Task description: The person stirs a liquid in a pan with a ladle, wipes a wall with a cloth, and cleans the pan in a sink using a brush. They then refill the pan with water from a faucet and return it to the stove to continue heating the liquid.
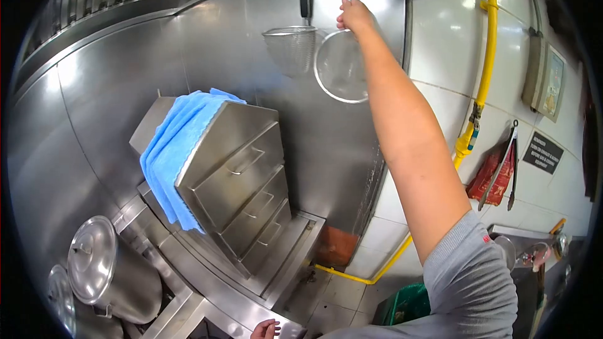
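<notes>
My right hand [356, 17] reaches high up the steel wall, its fingers closed round the handle of a round mesh strainer [341, 66]. That strainer hangs flat against the wall, partly behind my forearm. Just left of it hangs a deeper mesh strainer basket [292, 41] with a black handle. Low at the bottom edge, my left hand [266, 329] shows only in part. Its fingers are curled in, with nothing seen in them, near the front rim of the steel counter [276, 307].
A tiered steel steamer [245, 169] with handled drawers stands on the counter, a blue towel [182, 147] over its top. Lidded steel pots [122, 276] stand lower left. A yellow pipe [487, 44], tongs [502, 169] and a green bin [408, 304] are on the right.
</notes>
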A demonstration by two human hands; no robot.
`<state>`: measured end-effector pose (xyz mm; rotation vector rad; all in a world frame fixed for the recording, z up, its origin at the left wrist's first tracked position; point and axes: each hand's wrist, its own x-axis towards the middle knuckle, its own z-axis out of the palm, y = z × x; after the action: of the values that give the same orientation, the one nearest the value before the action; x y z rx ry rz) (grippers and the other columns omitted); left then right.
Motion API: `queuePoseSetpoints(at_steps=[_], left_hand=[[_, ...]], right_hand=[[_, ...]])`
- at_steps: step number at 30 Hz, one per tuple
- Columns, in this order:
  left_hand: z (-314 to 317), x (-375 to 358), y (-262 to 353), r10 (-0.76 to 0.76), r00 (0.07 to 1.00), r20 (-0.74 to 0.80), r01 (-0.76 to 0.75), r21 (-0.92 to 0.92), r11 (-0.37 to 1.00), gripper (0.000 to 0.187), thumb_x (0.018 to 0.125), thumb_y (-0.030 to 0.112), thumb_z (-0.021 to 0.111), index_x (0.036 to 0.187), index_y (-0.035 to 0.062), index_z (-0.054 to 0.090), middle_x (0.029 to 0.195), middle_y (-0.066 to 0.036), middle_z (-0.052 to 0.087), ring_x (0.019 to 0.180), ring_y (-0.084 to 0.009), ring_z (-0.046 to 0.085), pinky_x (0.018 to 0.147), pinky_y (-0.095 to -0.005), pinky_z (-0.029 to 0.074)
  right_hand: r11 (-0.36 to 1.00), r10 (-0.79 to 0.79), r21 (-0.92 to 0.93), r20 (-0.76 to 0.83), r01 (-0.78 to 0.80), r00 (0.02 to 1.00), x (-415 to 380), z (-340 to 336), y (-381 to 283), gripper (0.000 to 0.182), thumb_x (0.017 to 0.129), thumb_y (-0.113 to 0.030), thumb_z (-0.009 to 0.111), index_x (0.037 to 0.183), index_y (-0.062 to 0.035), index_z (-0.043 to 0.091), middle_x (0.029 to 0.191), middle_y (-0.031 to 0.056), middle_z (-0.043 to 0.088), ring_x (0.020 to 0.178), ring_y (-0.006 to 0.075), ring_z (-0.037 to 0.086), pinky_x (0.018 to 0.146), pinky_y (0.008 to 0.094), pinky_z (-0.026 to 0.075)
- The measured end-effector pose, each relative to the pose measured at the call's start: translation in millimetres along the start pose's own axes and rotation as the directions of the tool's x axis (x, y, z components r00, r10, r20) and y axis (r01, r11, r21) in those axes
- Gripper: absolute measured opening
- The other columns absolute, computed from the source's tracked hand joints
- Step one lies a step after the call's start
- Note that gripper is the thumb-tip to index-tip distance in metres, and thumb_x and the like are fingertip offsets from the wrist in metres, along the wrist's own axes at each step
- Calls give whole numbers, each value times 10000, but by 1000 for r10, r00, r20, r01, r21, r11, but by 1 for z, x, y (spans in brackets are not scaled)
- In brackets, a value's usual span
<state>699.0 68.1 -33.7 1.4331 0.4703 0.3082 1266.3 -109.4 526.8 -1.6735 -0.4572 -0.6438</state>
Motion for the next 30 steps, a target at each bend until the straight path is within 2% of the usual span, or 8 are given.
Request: queuePoseSetpoints(at_steps=[2, 7, 11, 14, 16, 22, 26, 30], left_hand=[[-2, 2, -5, -12, 1000, 13, 12, -11, 1000, 286, 956, 163, 553, 1173, -18, 599, 1058, -107, 653, 863, -165, 614, 726, -274, 503], [8, 25, -35, 1, 994, 110, 3, -35, 999, 224, 967, 141, 542, 1114, -23, 580, 1012, -132, 665, 848, -186, 636, 718, -290, 519], [40, 33, -32, -21, 963, 269, 19, 8, 1000, 219, 965, 137, 543, 1108, -23, 580, 1002, -136, 662, 856, -177, 630, 711, -288, 517], [70, 31, -32, -58, 917, 395, 52, 26, 998, 220, 961, 128, 549, 1114, -26, 584, 1013, -127, 661, 865, -157, 626, 727, -277, 513], [94, 26, -39, -73, 882, 465, 74, 15, 997, 222, 961, 138, 556, 1113, -19, 589, 1009, -119, 663, 853, -153, 626, 728, -276, 509], [174, -9, -60, -162, 725, 669, 111, 119, 987, 217, 961, 143, 556, 1122, 0, 586, 983, -83, 654, 808, -112, 595, 695, -243, 486], [236, -58, -66, -177, 660, 730, 22, 216, 976, 249, 970, 212, 551, 1111, 11, 588, 981, -81, 649, 803, -129, 606, 669, -255, 474], [284, -114, -73, -222, 612, 759, -5, 285, 959, 240, 966, 176, 541, 1113, -9, 584, 985, -93, 656, 810, -137, 614, 680, -263, 489]], right_hand=[[872, -345, -433, -215, 227, 914, 17, 4, 32, 292, 924, -238, 547, 1055, 21, 571, 967, 180, 641, 853, 339, 650, 739, 438, 533], [706, -704, -334, -423, 624, 570, -161, -15, 26, 274, 881, -206, 600, 1063, -3, 564, 954, 185, 643, 948, 378, 600, 835, 428, 478], [888, -127, 459, 290, -21, 949, -399, -41, 90, 162, 938, -168, 532, 1016, -26, 538, 888, 86, 615, 745, 119, 582, 663, 322, 485], [997, -73, 28, 704, 76, 707, -616, -66, 255, 296, 909, -209, 559, 1153, -44, 583, 912, 118, 634, 769, 236, 619, 722, 387, 500], [874, 456, -283, 758, -394, 466, -716, -158, 254, 396, 896, -202, 590, 1265, -61, 568, 922, 100, 664, 829, 192, 628, 762, 348, 496], [526, 843, -108, -65, -843, 534, -832, -473, 201, 179, 924, -216, 601, 1012, -75, 667, 905, 23, 680, 771, 109, 624, 653, 288, 523], [331, 336, -366, -815, -870, 471, -891, -684, 167, 240, 863, -212, 636, 1021, -33, 657, 892, 138, 678, 811, 221, 661, 757, 358, 520], [-59, -2, -284, -959, -957, 284, -1010, -859, 137, 494, 797, -167, 683, 1246, 2, 565, 1217, 208, 608, 1128, 335, 588, 974, 417, 458]])
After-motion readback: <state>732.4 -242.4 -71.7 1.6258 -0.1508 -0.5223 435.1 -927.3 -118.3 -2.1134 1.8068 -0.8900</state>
